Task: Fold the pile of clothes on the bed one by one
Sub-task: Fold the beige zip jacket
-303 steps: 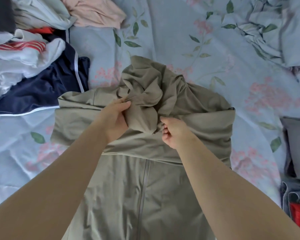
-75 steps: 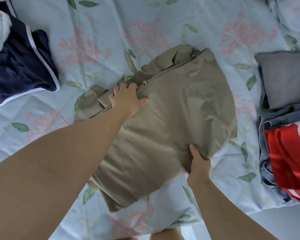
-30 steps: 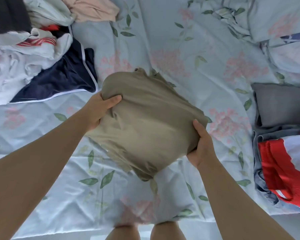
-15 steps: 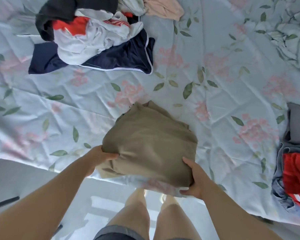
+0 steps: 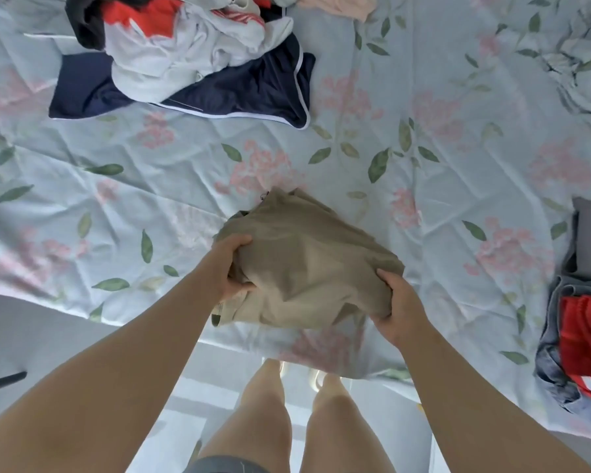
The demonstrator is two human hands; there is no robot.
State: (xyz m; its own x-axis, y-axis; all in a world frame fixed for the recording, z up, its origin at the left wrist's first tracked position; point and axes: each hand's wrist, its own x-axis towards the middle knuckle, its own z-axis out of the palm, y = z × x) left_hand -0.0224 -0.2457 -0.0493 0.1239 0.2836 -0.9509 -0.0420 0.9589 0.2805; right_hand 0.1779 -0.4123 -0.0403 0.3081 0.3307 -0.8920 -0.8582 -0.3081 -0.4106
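Observation:
A folded olive-khaki jacket (image 5: 307,264) is held as a compact bundle just above the near edge of the bed. My left hand (image 5: 231,266) grips its left side with the fingers curled into the cloth. My right hand (image 5: 398,307) grips its lower right corner, thumb on top. The unfolded pile (image 5: 185,46) of white, red, black and navy clothes lies at the far left of the bed.
The bed has a pale blue floral sheet (image 5: 389,138). A stack of folded clothes (image 5: 584,329), grey, denim and red, sits at the right edge. A pink garment (image 5: 338,5) lies at the top. Rumpled bedding (image 5: 577,63) is at the far right. My legs stand at the bed's edge.
The jacket went from spread and half folded to a compact bundle. Both hands lifted it and drew it toward the bed's near edge; the left hand now grips deeper into the cloth.

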